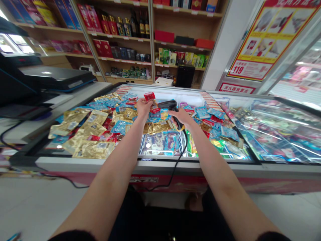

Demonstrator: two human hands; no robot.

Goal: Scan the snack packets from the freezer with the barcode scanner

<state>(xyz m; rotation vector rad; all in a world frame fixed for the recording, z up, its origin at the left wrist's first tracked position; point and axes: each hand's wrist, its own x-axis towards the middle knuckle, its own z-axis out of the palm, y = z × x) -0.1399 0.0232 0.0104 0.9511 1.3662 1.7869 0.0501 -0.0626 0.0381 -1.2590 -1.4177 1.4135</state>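
Note:
My left hand (144, 107) is closed on a small red snack packet (149, 96), pinched above the glass top of the chest freezer. Wrapped around the handle of a black corded barcode scanner (168, 105) is my right hand (184, 118). The scanner's head points left, at the packet, with a small gap that I cannot judge exactly. Its black cable (185, 147) hangs over the freezer's front edge. Beneath both hands lie many gold packets (94, 129), blue packets (120, 127) and red ones, spread over the glass.
A flatbed machine (57, 76) and a dark screen stand on the counter at left. Wooden shelves (120, 36) with bottles and boxes line the back. A second glass-topped freezer (281, 134) adjoins at right. A black monitor-like panel (185, 76) stands behind the freezer.

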